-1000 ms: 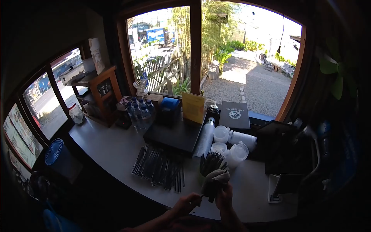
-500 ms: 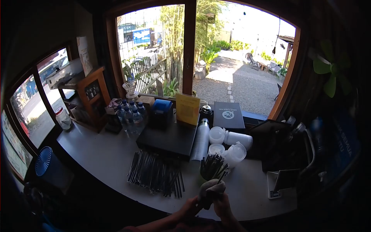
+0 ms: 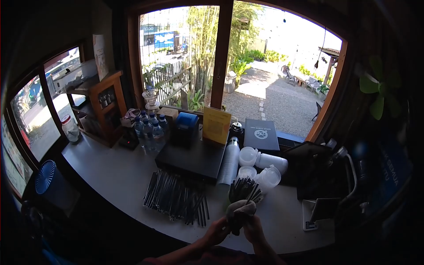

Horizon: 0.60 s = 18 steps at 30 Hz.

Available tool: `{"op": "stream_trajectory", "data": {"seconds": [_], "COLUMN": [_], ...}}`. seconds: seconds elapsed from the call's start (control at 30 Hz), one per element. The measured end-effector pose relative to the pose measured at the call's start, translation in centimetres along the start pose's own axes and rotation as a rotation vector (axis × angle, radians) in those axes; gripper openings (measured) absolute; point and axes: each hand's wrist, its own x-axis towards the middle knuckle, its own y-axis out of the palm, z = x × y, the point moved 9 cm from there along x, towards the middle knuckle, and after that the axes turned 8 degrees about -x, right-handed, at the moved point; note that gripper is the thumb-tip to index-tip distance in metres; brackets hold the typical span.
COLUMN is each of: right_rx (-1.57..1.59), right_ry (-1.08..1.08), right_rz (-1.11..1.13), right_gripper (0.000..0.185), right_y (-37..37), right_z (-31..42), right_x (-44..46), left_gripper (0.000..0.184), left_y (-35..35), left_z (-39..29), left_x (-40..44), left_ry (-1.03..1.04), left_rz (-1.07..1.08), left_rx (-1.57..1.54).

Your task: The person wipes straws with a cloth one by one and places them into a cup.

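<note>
In front of me a grey cloth [image 3: 240,210] is bunched up between my two hands. My left hand [image 3: 217,231] is closed on its lower left side, and my right hand [image 3: 253,230] grips it from the right. Whether something thin is wrapped inside the cloth I cannot make out. Just beyond it a bundle of black straws [image 3: 242,189] stands upright, its holder mostly hidden by the cloth. To the left, a loose pile of black straws [image 3: 174,196] lies on the counter [image 3: 119,187].
Behind the straws are a black box [image 3: 190,159], a stack of clear cups [image 3: 229,161] and white plastic tubs [image 3: 268,177]. Water bottles [image 3: 157,134] stand at the back left. A small white device [image 3: 309,216] sits on the right. A blue-lidded bin [image 3: 47,177] is at far left.
The camera view has shifted slightly. The cloth and both hands have moved a little; a straw tip that stuck up from the cloth is harder to pick out now.
</note>
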Motion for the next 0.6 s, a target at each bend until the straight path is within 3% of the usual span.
{"op": "stream_trajectory", "data": {"seconds": [0.07,0.17,0.2,0.27,0.33,0.4,0.47,0.5,0.53,0.6], "right_rx": [-0.006,0.232,0.237,0.129,-0.026,-0.131,-0.185,-0.263,-0.245,-0.265], "right_ry": [0.011,0.05,0.018,-0.039,-0.084,-0.066,0.01,0.096,0.061,0.036], "right_rz": [-0.045,-0.034,-0.138,-0.135,-0.108,-0.039,0.078,0.134,0.179,0.247], "right_gripper": [0.018,0.018,0.017,0.016,0.016,0.017,0.019,0.022,0.024,0.026], "right_y": [-0.1,-1.4,-2.6,-3.5,-3.4,-2.4,-0.6,0.1,1.2,3.3], "right_z": [-1.2,-0.7,0.0,0.5,1.4,1.5,0.7,-0.8,-1.8,-2.8], "right_x": [-0.6,0.1,0.1,0.4,0.4,0.4,0.1,-0.4,-0.7,-1.2], "left_gripper": [0.01,0.012,0.014,0.02,0.037,0.076,0.074,0.066,0.044,0.024], "left_y": [0.0,1.1,1.2,1.1,0.3,-2.3,-4.0,-3.9,-4.0,-4.0], "left_z": [-1.1,1.0,1.4,2.2,-0.4,-2.0,-5.4,-6.4,-6.1,-5.5], "left_x": [0.3,0.1,0.4,1.0,2.0,3.0,3.7,4.1,4.1,4.1], "left_ry": [0.102,0.0,-0.029,-0.091,0.138,0.329,0.417,0.339,0.281,0.177], "left_rz": [-0.036,0.061,0.087,0.143,0.099,-0.028,-0.042,0.01,0.04,0.148], "left_rx": [0.032,-0.05,0.002,0.105,0.079,-0.25,-0.01,0.066,0.134,0.124]}}
